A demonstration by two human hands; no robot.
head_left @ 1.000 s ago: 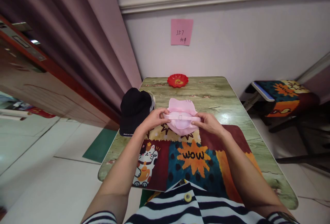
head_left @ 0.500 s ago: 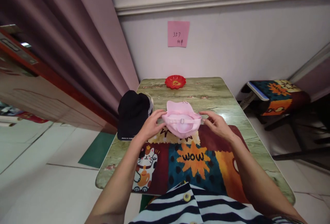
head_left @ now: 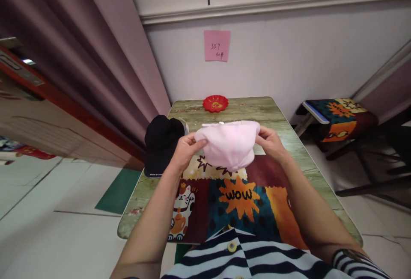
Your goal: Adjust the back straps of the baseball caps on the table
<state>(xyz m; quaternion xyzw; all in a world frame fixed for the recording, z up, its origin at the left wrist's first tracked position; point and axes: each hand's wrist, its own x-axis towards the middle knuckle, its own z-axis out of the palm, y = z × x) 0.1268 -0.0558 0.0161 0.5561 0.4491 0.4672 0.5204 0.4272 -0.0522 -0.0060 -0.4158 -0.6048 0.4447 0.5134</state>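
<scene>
Between my two hands a pink cap (head_left: 229,144) is held up over the table, its rounded crown towards me and its strap edge on the far side. My left hand (head_left: 186,148) pinches the cap's left edge between thumb and fingers. At the right edge, my right hand (head_left: 271,142) grips it the same way, with the fingertips partly hidden behind the fabric. Beside my left hand, a black cap (head_left: 163,142) lies at the table's left edge, with a paler item partly showing behind it.
A red scalloped dish (head_left: 215,103) stands at the back of the green wood-patterned table (head_left: 257,108). A colourful mat (head_left: 239,215) covers the near part. To the right is a stool (head_left: 340,114) with similar cloth; to the left, a curtain (head_left: 128,35) and a door edge (head_left: 80,112).
Both hands have closed on the pink cap's sides and tipped it up. Its inside and strap buckle faced me before; now its outer crown does.
</scene>
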